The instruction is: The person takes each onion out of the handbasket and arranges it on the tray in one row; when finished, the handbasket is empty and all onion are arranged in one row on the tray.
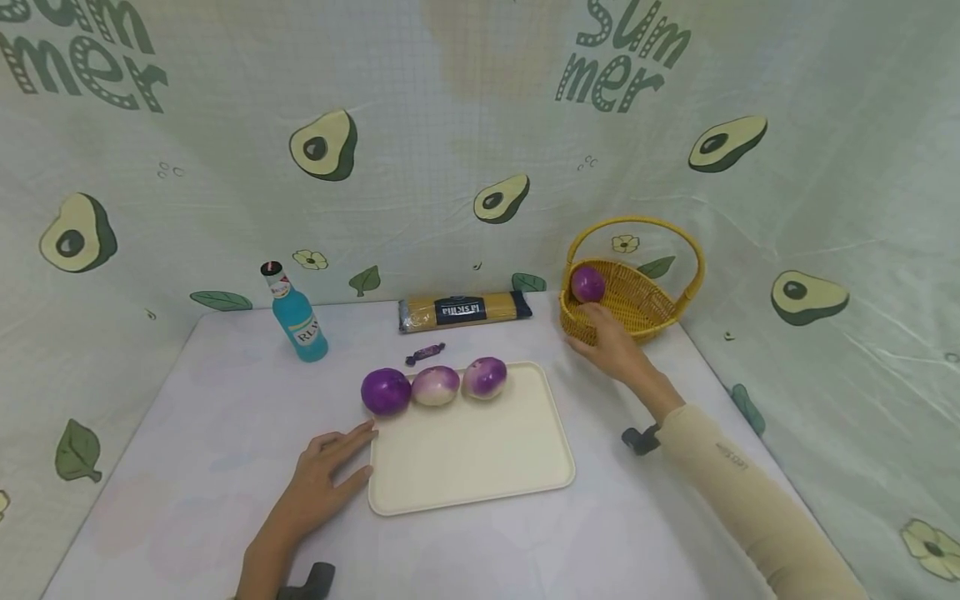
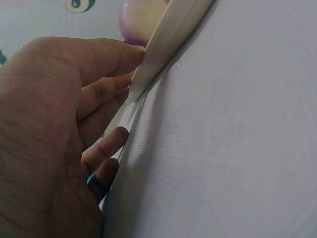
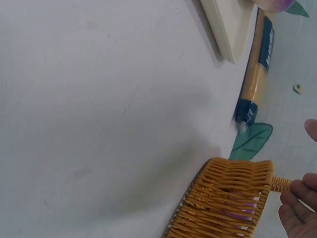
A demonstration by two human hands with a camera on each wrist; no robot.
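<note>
My left hand (image 1: 318,483) rests at the left side of a cream tray (image 1: 472,458), thumb and fingertips touching its rim. The left wrist view shows the thumb (image 2: 111,58) against the tray's edge. At the tray's far side sit three round onions: a deep purple onion (image 1: 386,392), a purple-and-white onion (image 1: 435,387) and another purple-and-white onion (image 1: 485,378). My right hand (image 1: 611,346) reaches over the near left rim of a yellow wicker basket (image 1: 641,304). Just beyond its fingers, a purple onion (image 1: 588,284) lies inside. The right wrist view shows loosely bent fingers, with no object between them and the thumb.
A blue bottle (image 1: 302,317) stands at the back left. A long packet of pasta (image 1: 465,311) lies along the back, before the printed cloth. Between packet and tray lies a small purple wrapped candy (image 1: 425,353). The basket's tall handle (image 1: 637,220) arches over it.
</note>
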